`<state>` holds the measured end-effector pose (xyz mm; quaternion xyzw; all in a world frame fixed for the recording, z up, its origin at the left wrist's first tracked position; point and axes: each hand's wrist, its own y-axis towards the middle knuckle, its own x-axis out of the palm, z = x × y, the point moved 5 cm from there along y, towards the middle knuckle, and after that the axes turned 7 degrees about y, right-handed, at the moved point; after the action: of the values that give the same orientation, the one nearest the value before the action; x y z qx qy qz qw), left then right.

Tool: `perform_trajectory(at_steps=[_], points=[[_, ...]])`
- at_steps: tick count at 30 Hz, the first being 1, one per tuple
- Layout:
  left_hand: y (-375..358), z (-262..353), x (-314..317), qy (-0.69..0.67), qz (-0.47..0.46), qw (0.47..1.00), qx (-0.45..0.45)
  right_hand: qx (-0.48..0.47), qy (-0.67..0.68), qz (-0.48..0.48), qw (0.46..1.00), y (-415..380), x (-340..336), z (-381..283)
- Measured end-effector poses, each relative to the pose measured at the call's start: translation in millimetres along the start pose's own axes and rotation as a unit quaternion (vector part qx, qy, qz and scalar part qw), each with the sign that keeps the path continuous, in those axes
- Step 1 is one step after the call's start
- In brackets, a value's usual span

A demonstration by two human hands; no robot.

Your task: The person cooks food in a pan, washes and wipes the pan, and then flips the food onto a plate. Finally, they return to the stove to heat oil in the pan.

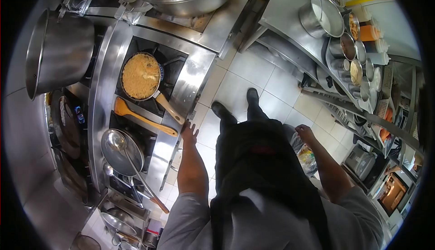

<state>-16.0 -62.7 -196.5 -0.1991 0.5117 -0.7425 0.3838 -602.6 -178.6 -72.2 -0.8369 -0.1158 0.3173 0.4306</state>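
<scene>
My left hand [189, 133] is at the stove's front edge with its fingers apart and nothing in them. Its fingertips are near the end of the handle of a frying pan [141, 77], whose inside is covered by a golden, crumbly food. Beside the pan, a wooden spatula [136, 117] lies across the stovetop, its handle end towards the same hand. On my other side, my right hand [306, 134] has its fingers curled in; whether anything is between them is hidden. Below that hand, a clear plastic bag [308, 161] holds colourful scraps.
A wok [135, 152] with a long-handled ladle [130, 157] rests on the nearer burner. Large steel pots [68, 53] stand behind and beyond. To the right, a counter carries a pot of white contents [327, 22], several small containers and squeeze bottles [369, 32]. Tiled floor [247, 80] lies between.
</scene>
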Motion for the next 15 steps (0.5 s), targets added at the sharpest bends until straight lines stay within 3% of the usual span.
perform_trajectory(at_steps=[6, 15], points=[[-2, 0, 0, -0.01, 0.012, 1.0, -0.005, 0.044, 0.033, -0.018, 0.998, -7, -3, -12], [0, -6, -1, -0.024, 0.001, 1.0, -0.003, -0.024, -0.021, -0.029, 0.999, 3, -9, -44]])
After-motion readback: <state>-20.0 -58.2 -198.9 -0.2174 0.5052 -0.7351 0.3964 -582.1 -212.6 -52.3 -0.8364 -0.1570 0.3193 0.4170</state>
